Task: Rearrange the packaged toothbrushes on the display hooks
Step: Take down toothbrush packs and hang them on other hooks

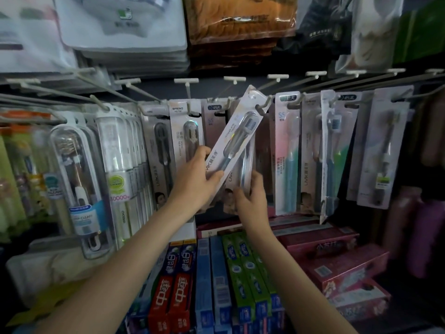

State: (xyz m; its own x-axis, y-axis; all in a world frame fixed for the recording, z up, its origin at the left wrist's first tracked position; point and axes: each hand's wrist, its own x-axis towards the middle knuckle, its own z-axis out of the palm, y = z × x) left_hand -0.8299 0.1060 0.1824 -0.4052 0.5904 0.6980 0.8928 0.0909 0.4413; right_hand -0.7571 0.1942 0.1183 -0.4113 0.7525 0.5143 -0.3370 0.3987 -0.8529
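The left hand (196, 175) grips a white LMK toothbrush pack (234, 141) near its lower end, thumb across the front of the card and the other fingers curled behind it. The pack is tilted, its top leaning to the right, and its hang-hole end lies against the tip of a display hook (263, 106), though whether the hook passes through the hole cannot be told. Just below and to the right, the right hand (251, 196) holds the bottom of a second LMK pack (242, 175) that sits behind the tilted one, fingers curled round its lower edge; most of that pack is hidden. Both hands are in the middle of a row of hooks carrying packaged toothbrushes. To the left hangs a SPRING-labelled pack (186, 133) with a brown-bristled brush, and beside it a pack with a dark brush (157, 150). Further left are clear-cased toothbrushes (77, 179) in rounded plastic shells. To the right hangs a pink-and-blue toothbrush pack (289, 150), then a loose, slanted pack with a blue-bristled brush (333, 153), and a grey pack (382, 145) near the right edge. Empty hook tips with white tags (186, 80) jut out above the row. Below the hooks, toothpaste boxes lie stacked flat: red-and-blue boxes (173, 285), green boxes (243, 266) and pink boxes (337, 263). Above the row, bagged goods (120, 27) hang in thick bundles, blurred.
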